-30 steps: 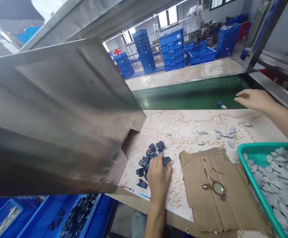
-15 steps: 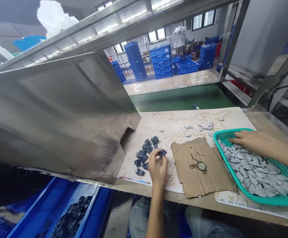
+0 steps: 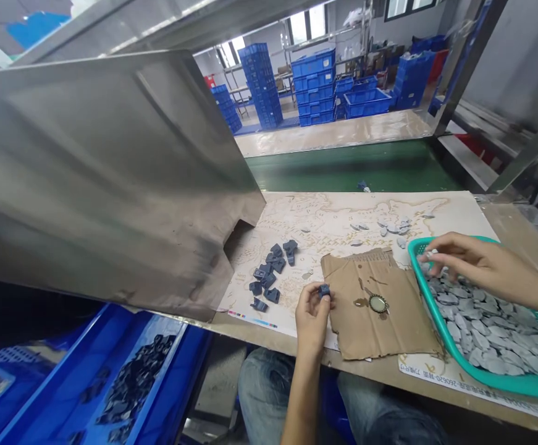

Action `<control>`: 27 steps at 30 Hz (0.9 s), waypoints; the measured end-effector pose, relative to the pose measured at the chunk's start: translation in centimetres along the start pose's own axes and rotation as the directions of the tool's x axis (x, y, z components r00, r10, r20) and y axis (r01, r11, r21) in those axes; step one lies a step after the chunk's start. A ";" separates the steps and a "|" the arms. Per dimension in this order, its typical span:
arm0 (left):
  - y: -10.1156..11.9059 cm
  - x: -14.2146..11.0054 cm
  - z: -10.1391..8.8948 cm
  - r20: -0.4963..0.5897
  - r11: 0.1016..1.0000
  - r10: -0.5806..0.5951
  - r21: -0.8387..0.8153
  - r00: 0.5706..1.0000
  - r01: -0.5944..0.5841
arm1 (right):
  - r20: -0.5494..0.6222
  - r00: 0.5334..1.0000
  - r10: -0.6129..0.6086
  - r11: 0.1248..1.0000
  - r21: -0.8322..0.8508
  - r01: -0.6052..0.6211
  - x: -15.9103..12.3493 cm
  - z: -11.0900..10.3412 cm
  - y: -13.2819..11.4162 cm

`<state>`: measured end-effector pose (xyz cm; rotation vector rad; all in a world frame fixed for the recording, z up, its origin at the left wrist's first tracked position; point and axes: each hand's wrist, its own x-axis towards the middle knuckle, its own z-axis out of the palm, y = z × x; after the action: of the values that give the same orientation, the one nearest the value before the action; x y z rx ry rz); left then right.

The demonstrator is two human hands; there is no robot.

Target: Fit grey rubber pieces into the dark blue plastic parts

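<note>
Between the thumb and fingers of my left hand (image 3: pixel 312 315) is a small dark blue plastic part (image 3: pixel 324 290), held at the left edge of a brown cardboard piece (image 3: pixel 343 327). A round metal bottle cap (image 3: pixel 378 303) lies on the cardboard by some wet-looking stains. My right hand (image 3: pixel 482 262) is over the green basket (image 3: pixel 454 355), pinching a small light grey piece (image 3: pixel 430 254) at its fingertips. Many flat grey pieces (image 3: pixel 486 327) fill the basket. Left of my left hand, several dark blue plastic parts (image 3: pixel 269 278) lie in a loose pile on the printed sheet (image 3: pixel 291 213).
A large sheet-metal panel (image 3: pixel 111 185) stands at the left. Behind the sheet runs a green conveyor belt (image 3: pixel 343 167) with one small part on it. Several loose grey pieces (image 3: pixel 391 228) lie near the basket. Below left, a blue bin (image 3: pixel 71 395) holds dark parts.
My left hand has moved right, from beside the pile to the cardboard, with the dark blue part. My right hand has lifted out of the grey pieces with one in its fingertips.
</note>
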<state>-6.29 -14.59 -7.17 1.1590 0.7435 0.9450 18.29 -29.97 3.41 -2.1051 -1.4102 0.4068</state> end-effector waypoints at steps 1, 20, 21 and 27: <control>0.3 -0.1 0.1 0.007 1.000 -0.001 0.007 1.000 0.001 | 0.039 0.998 0.047 0.989 0.140 -0.052 -0.3 0.5 -0.9; 1.3 -0.2 0.1 0.029 0.995 -0.022 0.100 0.999 0.019 | 0.272 0.961 -0.050 0.687 0.708 -0.165 2.0 6.7 -4.6; 1.3 -0.2 0.1 0.028 0.994 -0.020 0.105 0.999 0.017 | 0.196 0.980 -0.047 0.749 0.656 -0.095 2.1 6.4 -4.8; 1.4 -0.2 -0.1 0.032 0.993 -0.009 0.117 0.999 0.005 | 0.280 0.959 0.033 0.905 0.399 -0.148 1.9 5.2 -4.6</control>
<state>-6.81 -14.61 -5.86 1.2703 0.7847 0.8848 12.87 -25.42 2.13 -1.8118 -1.2310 0.9731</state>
